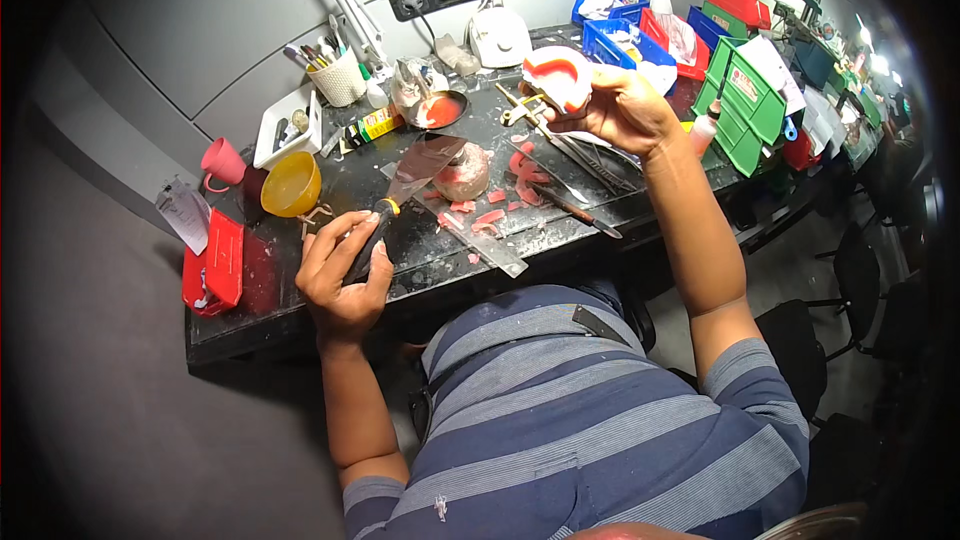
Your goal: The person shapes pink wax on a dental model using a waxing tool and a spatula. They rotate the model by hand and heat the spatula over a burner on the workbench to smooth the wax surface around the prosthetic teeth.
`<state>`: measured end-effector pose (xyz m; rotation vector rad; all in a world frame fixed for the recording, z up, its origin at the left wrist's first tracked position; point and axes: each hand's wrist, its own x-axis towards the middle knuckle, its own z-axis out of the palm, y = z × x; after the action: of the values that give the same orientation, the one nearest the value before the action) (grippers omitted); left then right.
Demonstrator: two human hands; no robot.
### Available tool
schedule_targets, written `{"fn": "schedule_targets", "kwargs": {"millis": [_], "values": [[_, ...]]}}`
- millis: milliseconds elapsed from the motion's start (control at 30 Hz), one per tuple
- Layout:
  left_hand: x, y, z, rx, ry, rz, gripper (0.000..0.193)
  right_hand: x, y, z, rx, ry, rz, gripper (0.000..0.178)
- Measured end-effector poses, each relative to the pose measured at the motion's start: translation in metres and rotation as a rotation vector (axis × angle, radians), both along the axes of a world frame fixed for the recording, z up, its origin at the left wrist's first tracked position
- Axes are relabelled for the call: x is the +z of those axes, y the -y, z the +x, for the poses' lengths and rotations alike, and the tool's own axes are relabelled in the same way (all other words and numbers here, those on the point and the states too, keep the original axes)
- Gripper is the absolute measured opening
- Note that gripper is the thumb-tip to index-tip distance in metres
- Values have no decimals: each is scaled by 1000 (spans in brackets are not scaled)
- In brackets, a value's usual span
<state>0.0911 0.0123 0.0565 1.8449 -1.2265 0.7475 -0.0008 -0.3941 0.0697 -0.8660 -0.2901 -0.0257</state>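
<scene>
My left hand (pixel 342 270) is closed around the black handle of a wide-bladed metal spatula (pixel 418 168), whose blade points up and to the right over the table. Raised at the right, my right hand (pixel 628 112) grips a white plaster dental cast (pixel 572 92) with a red wax rim along it. A brass-coloured metal frame (pixel 522 110) shows just below the cast; whether it is joined to it I cannot tell. Under the blade sits a rounded, wax-stained pot (pixel 464 176). Pink wax pieces (pixel 526 176) lie scattered beside it. Behind, a small dark pan (pixel 441 110) contains red wax.
A flat metal strip (pixel 484 246) and a wax knife (pixel 580 212) lie near the front edge. At left are a yellow bowl (pixel 291 185), a pink cup (pixel 224 160) and a red bin (pixel 226 258). Blue bins (pixel 612 45) and a green bin (pixel 742 105) stand at right.
</scene>
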Motion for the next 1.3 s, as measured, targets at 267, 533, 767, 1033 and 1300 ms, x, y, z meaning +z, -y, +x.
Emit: {"fn": "schedule_targets", "kwargs": {"millis": [267,533,767,1033,1300], "values": [[-3,4,4,-1,-14,19,30,3,-6,0,-39,51,-122,46],[-3,4,5,-5,-16,19,30,8,-10,-2,-63,73,-176,47],[-3,5,6,-3,2,25,30,9,-8,-3,-80,66,-218,47],[-3,5,7,-1,-1,23,31,14,-12,-4,-132,27,-213,43],[-2,5,8,-8,13,25,31,13,-6,-3,-112,87,-321,43]]}}
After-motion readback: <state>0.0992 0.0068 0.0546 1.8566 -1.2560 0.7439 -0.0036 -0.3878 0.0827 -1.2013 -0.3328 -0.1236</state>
